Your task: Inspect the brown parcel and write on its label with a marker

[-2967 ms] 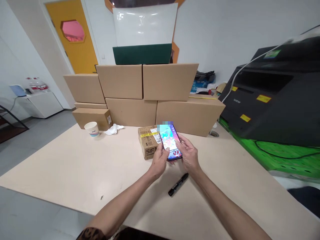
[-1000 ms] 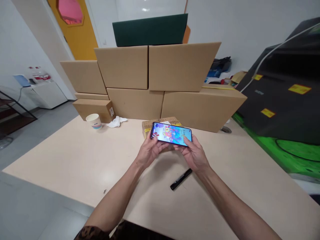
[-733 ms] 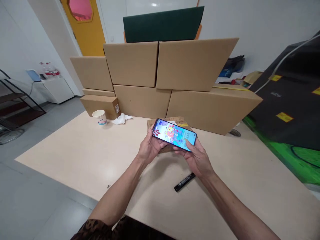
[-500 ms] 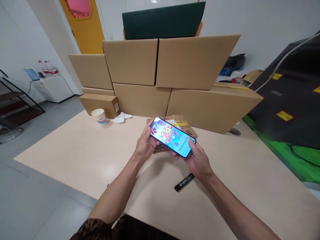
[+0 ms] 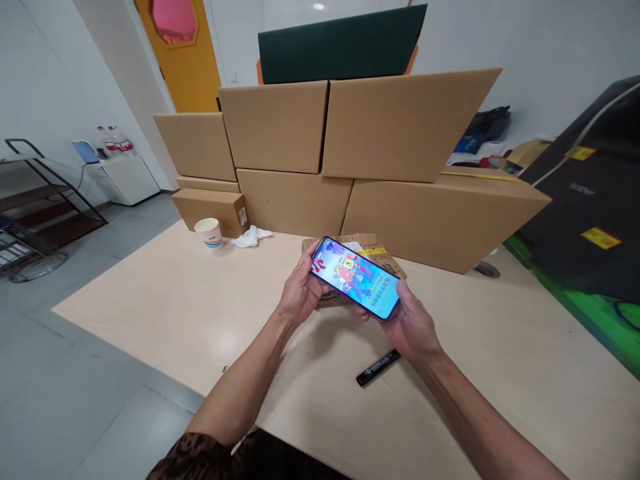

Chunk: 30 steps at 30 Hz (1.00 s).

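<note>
A phone with a lit, colourful screen is held up sideways above the table, tilted down to the right. Its upper left end is in the grip of my left hand. Around the lower right end are the fingers of my right hand, with the thumb at the screen's edge. Behind the phone, partly covered by it, lies a small cardboard package with labels and yellow tape. A black marker rests on the table just left of my right wrist.
Large cardboard boxes are stacked along the back of the table, with a dark green box on top. A paper cup and crumpled tissue stand at the back left. Black covering hangs at the right.
The whole view has shifted, so things appear slightly further right. Both hands keep their hold on the phone, whose screen shows the same kind of picture.
</note>
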Each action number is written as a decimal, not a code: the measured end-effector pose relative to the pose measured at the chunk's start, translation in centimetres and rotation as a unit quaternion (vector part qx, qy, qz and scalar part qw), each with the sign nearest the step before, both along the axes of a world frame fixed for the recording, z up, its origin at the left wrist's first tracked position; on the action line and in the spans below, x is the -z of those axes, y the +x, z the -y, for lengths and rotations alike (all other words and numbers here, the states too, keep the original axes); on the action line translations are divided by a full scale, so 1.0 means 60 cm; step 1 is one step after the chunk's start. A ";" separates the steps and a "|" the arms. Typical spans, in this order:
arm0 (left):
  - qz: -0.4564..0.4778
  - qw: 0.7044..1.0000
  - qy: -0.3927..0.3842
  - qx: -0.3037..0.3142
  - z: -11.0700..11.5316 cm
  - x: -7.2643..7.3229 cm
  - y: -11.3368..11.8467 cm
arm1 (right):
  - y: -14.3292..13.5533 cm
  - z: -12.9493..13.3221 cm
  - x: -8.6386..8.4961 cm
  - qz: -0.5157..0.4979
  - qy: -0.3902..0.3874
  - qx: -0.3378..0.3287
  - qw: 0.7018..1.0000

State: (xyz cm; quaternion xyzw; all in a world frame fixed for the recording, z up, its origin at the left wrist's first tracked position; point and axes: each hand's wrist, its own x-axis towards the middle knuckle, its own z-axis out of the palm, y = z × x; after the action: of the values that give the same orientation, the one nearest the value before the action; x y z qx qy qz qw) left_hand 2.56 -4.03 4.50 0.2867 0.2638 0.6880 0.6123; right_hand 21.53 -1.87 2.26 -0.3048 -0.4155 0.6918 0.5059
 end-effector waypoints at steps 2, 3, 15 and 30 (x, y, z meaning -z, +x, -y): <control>-0.002 1.000 0.000 0.002 0.001 0.000 0.001 | 0.000 -0.001 -0.001 -0.008 -0.003 0.008 1.000; -0.003 1.000 0.000 0.001 0.001 0.000 0.001 | 0.001 -0.002 -0.001 -0.008 -0.003 0.009 1.000; -0.015 0.999 -0.006 0.046 0.008 0.001 0.010 | 0.028 -0.030 -0.013 0.020 -0.012 0.022 0.999; -0.014 0.971 -0.062 0.230 0.014 0.023 0.008 | 0.065 -0.064 -0.046 0.077 0.000 0.036 0.996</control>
State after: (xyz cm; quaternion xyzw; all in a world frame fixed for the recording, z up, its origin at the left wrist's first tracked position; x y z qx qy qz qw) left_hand 3.03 -4.84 3.09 0.3108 0.2416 0.5069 0.7669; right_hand 25.41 1.94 5.01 -0.3721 -0.4424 0.6470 0.4971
